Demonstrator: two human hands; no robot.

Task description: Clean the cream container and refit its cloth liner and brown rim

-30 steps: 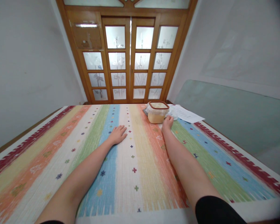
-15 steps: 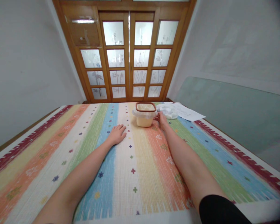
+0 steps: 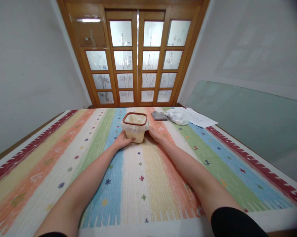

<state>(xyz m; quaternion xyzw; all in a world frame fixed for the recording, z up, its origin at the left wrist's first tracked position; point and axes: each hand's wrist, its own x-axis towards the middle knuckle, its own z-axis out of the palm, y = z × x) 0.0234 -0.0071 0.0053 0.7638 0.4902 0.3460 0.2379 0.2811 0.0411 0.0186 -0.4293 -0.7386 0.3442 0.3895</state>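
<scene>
A small pale-yellow trash bin (image 3: 135,134) with a brown rim and a translucent plastic liner folded over its edge sits near the middle of the table. My left hand (image 3: 123,141) grips its lower left side, the thumb across the front. On the other side, my right hand (image 3: 153,133) is closed against the bin's right wall, its fingertips hidden behind the bin. The bin looks slightly tilted; I cannot tell whether its base fully rests on the cloth.
A folded grey cloth (image 3: 159,116) lies behind my right hand. To its right are a crumpled white plastic bag (image 3: 178,117) and printed paper sheets (image 3: 201,119). A striped tablecloth (image 3: 94,184) covers the table; wooden glazed doors (image 3: 137,59) stand beyond.
The bin has moved left and nearer to me, uncovering the grey cloth behind it. My left hand has gone from lying flat on the table to gripping the bin; my right hand moved left with it.
</scene>
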